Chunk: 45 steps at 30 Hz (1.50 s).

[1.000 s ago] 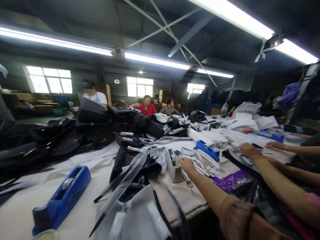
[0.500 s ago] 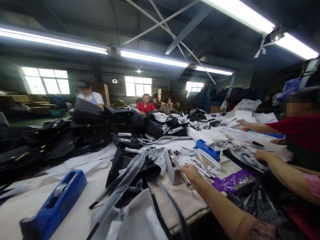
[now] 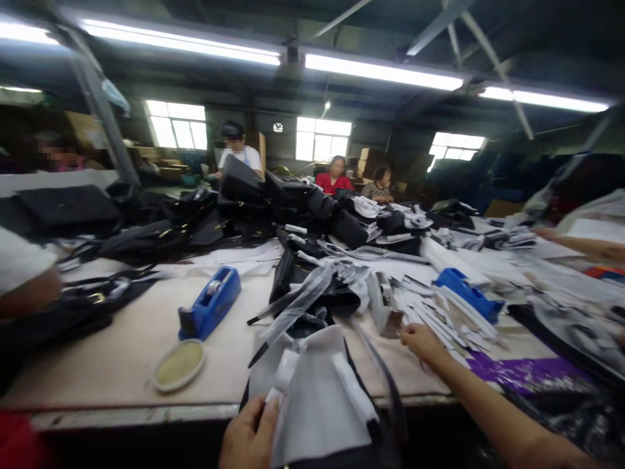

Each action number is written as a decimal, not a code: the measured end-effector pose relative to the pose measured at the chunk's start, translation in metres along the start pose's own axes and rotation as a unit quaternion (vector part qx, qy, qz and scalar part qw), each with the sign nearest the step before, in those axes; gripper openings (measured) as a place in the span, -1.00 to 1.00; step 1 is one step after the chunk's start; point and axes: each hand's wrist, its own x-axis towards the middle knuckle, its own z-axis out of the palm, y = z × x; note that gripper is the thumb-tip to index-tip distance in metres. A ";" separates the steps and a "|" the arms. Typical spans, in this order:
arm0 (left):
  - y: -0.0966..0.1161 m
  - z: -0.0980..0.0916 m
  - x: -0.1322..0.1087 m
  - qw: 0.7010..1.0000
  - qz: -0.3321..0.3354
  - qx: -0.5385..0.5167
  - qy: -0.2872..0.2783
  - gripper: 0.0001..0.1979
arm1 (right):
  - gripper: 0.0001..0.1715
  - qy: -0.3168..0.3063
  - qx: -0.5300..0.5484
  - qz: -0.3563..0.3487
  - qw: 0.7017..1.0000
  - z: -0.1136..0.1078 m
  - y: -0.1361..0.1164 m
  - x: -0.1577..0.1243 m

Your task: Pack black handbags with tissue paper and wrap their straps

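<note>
My left hand is at the bottom centre, thumb and fingers closed on a white wrapped strap end that lies over a grey-lined bag. My right hand reaches in from the lower right, its fingers pinched at the front end of a white tape dispenser; whatever they grip is too small to make out. Beyond the grey lining sits a black bag with straps in translucent wrapping. White paper strips are heaped right of the dispenser.
Blue tape dispensers stand left and right. A round yellowish dish lies near the table edge. Black bags pile behind. Purple plastic is at right. Several people sit or stand around, one close at left.
The view has swung left and down, bringing my left hand, the round dish and the person at left into sight. My right hand stays by the white dispenser.
</note>
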 end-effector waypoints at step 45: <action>-0.009 -0.003 -0.012 0.990 0.137 0.007 0.013 -0.72 | -0.76 -0.256 0.149 -0.047 0.954 0.155 -0.117 -0.163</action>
